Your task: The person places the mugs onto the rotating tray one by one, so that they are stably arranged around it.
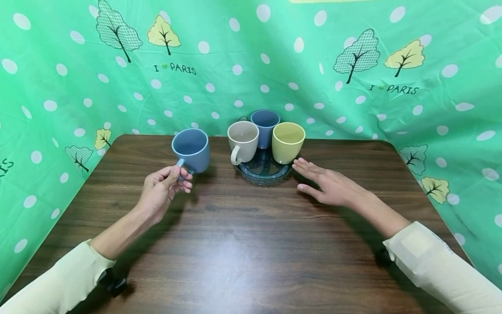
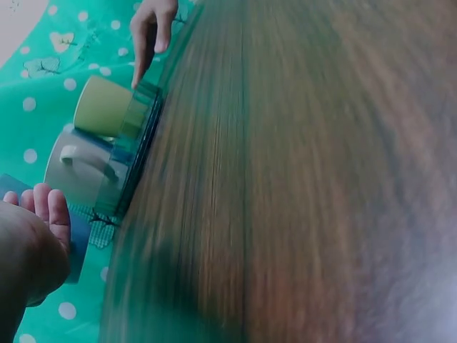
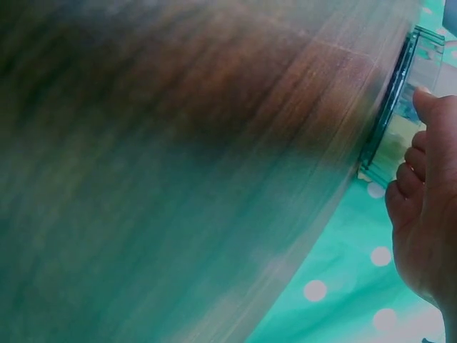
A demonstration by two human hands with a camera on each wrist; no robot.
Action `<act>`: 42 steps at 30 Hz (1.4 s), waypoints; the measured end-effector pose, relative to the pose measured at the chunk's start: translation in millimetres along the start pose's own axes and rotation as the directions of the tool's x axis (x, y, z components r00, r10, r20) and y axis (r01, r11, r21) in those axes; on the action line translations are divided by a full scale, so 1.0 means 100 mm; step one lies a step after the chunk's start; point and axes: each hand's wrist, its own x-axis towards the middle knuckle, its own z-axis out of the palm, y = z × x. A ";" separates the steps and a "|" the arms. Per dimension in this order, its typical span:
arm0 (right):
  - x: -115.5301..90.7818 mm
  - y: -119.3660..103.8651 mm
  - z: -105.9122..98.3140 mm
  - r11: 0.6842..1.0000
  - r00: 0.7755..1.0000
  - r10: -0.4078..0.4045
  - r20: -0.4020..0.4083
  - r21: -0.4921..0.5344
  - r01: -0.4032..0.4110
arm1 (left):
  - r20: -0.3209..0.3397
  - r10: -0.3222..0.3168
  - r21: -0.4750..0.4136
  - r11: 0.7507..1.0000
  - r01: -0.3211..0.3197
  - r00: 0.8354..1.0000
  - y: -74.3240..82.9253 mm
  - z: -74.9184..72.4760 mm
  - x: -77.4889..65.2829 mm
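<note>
By its handle, my left hand point(image 1: 158, 192) pinches a blue mug point(image 1: 192, 150), which is held above the table left of a round clear glass tray point(image 1: 263, 176). Three mugs stand on that tray: a white mug point(image 1: 244, 141) with its handle toward me, a yellow mug point(image 1: 288, 141) at the right, and a second blue mug point(image 1: 265, 124) behind them. Beside the tray's right rim, my right hand point(image 1: 327, 183) has its fingers extended, fingertips at the rim near the yellow mug. Whether they touch the glass is hard to tell. In the left wrist view, fingers partly cover the held blue mug point(image 2: 80, 246).
The dark wooden table point(image 1: 235, 244) stretches in front of the tray. A green polka-dot cloth point(image 1: 235, 56) with printed trees hangs close behind the table's back edge and along both sides.
</note>
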 end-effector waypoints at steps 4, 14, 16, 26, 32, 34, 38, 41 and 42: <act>0.01 0.00 -0.01 1.000 1.000 0.003 0.002 0.001 -0.003 | 0.019 -0.004 -0.015 1.000 0.004 1.000 -0.01 0.03 -0.05; 0.01 0.01 -0.02 1.000 1.000 0.002 -0.006 0.007 -0.002 | 0.025 -0.050 -0.038 0.998 0.051 0.998 -0.04 0.16 -0.16; 0.01 0.01 -0.01 1.000 1.000 0.003 -0.006 0.011 -0.003 | 0.026 -0.063 -0.037 0.997 0.064 0.998 -0.05 0.17 -0.18; 0.01 0.00 0.01 1.000 1.000 0.003 -0.008 0.027 -0.003 | 0.029 -0.072 -0.011 0.997 0.072 0.997 -0.08 0.27 -0.26; 0.00 -0.01 0.03 0.999 1.000 0.011 -0.003 0.043 -0.011 | 0.026 -0.063 0.007 0.998 0.062 0.998 -0.10 0.32 -0.29; 0.00 -0.02 0.03 0.999 1.000 0.016 -0.004 0.042 -0.016 | 0.031 -0.059 0.012 0.998 0.058 0.998 -0.10 0.33 -0.30; -0.01 -0.03 0.04 0.999 1.000 0.026 -0.006 0.033 -0.025 | 0.051 -0.051 0.022 0.999 0.050 0.997 -0.11 0.34 -0.32; -0.01 -0.03 0.04 0.999 1.000 0.027 -0.004 0.022 -0.027 | 0.068 -0.044 0.022 0.999 0.042 0.997 -0.13 0.35 -0.34; -0.01 -0.03 0.03 0.999 1.000 0.029 -0.004 0.020 -0.028 | 0.074 -0.040 0.020 0.999 0.039 0.996 -0.14 0.35 -0.34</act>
